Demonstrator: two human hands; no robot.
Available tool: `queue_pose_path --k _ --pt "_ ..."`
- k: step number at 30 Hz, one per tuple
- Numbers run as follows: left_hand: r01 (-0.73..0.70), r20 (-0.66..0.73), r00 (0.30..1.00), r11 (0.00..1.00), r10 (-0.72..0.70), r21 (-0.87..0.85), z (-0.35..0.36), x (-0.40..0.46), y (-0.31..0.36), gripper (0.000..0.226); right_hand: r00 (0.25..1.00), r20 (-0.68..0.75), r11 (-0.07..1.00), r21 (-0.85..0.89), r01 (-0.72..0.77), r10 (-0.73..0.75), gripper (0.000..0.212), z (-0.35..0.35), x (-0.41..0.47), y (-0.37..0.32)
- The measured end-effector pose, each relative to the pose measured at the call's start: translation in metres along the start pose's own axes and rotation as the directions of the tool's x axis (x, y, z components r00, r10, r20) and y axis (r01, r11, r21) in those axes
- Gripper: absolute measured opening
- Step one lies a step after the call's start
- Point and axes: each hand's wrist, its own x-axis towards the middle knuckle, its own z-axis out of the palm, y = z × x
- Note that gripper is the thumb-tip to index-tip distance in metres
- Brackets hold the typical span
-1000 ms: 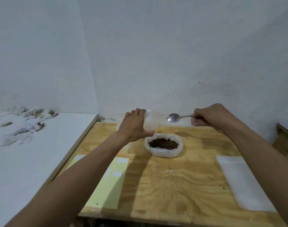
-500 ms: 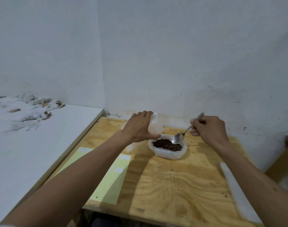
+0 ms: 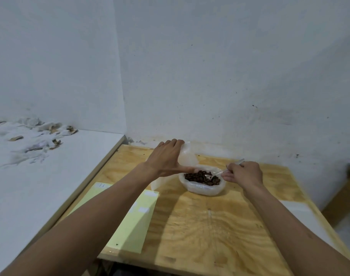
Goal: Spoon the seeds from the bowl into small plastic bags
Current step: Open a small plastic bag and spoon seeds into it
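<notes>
Dipping spoon (image 3: pixel 220 173) into seeds (image 3: pixel 200 177): right hand (image 3: pixel 244 174); left hand (image 3: pixel 166 158) gripping bag (image 3: pixel 188 156).

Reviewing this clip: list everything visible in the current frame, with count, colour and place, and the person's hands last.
bowl: one, translucent white, centre of the wooden table.
seeds: a heap, dark brown, inside the bowl.
spoon: one, silver, bowl end in the seeds.
plastic bag: one, clear, left of and behind the bowl.
yellow sheet: one, pale yellow, table's near left.
white sheet: one, at the table's right edge.
paper scraps: a scatter, white and brown, on the white surface at left.
left hand: holds the plastic bag.
right hand: grips the spoon handle.
</notes>
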Motion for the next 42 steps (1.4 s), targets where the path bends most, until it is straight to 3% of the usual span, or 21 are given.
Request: queue_pose_path --k 8,25,28,33,37,42 --pt "0.013 0.014 1.0 1.0 -0.012 -0.027 0.0 -0.003 -0.007 0.098 0.996 -0.04 0.984 0.165 -0.07 0.077 0.009 -0.014 0.007 -0.007" --pt "0.09 0.03 0.996 0.963 -0.085 -0.253 -0.001 -0.004 0.0 0.088 0.999 0.021 0.957 0.289 0.019 -0.027 0.016 -0.007 0.003 -0.062" --pt "0.124 0.051 0.992 0.952 -0.114 -0.281 0.002 -0.002 -0.002 0.088 0.995 0.035 0.971 0.224 0.081 -0.091 0.015 0.005 -0.004 -0.072" --pt "0.139 0.06 0.99 0.946 -0.127 -0.293 0.001 0.001 -0.002 0.084 0.943 0.072 0.944 0.087 0.318 -0.325 0.012 0.021 -0.021 -0.082" --pt "0.167 0.07 0.986 0.932 -0.153 -0.32 0.002 0.0 -0.008 0.089 0.876 -0.005 0.876 0.016 0.482 -0.482 0.014 0.018 -0.03 -0.091" --pt "0.176 0.082 0.984 0.929 -0.158 -0.325 0.003 -0.005 -0.017 0.095 0.846 -0.094 0.843 -0.195 0.501 -0.525 0.022 -0.001 -0.024 -0.081"
